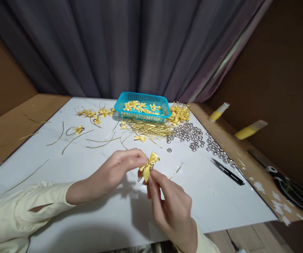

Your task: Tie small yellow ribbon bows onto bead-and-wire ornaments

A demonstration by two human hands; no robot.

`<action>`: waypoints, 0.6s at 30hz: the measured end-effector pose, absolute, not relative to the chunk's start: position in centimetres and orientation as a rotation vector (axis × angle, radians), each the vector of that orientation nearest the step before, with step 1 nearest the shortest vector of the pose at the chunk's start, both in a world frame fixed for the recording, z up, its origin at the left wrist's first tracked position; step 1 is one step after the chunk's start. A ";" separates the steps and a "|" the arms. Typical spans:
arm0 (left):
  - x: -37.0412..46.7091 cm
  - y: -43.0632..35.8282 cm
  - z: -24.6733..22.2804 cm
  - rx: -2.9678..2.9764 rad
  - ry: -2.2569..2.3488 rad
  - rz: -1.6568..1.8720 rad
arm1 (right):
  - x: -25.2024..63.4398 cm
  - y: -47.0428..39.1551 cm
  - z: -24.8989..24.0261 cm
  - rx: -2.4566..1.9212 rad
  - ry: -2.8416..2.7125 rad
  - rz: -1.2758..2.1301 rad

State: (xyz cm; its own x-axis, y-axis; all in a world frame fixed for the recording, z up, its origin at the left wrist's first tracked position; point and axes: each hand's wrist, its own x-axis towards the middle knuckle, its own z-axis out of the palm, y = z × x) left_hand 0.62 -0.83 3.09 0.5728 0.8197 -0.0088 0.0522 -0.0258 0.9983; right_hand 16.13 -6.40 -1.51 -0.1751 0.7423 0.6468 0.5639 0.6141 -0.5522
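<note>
A yellow satin bow (146, 170) is held up between both hands above the white table. My left hand (120, 165) pinches it from the left, with thumb and fingers at its edge. From below right, my right hand (168, 200) grips the bow's lower right side between thumb and forefinger. A small shiny piece shows at the bow's middle, partly hidden by the fingers. A short gold wire (176, 171) shows just right of my right hand; whether it joins the bow I cannot tell. Beyond the hands lies another yellow bow (140, 138).
A blue basket (142, 95) of yellow bows stands at the back, with gold wires (151, 128) before it. Silver beads (189, 133) and black tweezers (227, 171) lie right. Black-handled scissors (288, 188) and two yellow tubes (251, 129) are farther right. Finished-looking looped bows (96, 113) lie back left.
</note>
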 end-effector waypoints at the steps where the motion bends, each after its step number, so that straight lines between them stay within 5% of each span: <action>1: 0.6 -0.9 3.2 1.496 0.795 0.722 | 16.1 -6.4 -1.6 -1.042 -1.862 0.209; 18: 0.7 -0.9 3.7 1.614 0.885 0.663 | 16.4 -6.3 -1.9 -1.040 -1.910 0.015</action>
State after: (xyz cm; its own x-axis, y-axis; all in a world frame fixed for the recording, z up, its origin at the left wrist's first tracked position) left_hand 0.74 -0.88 3.73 0.5606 0.8274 -0.0347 0.1994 -0.0942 0.9754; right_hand 16.44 -6.27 -1.89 -0.2096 0.6644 0.7174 0.6528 0.6413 -0.4031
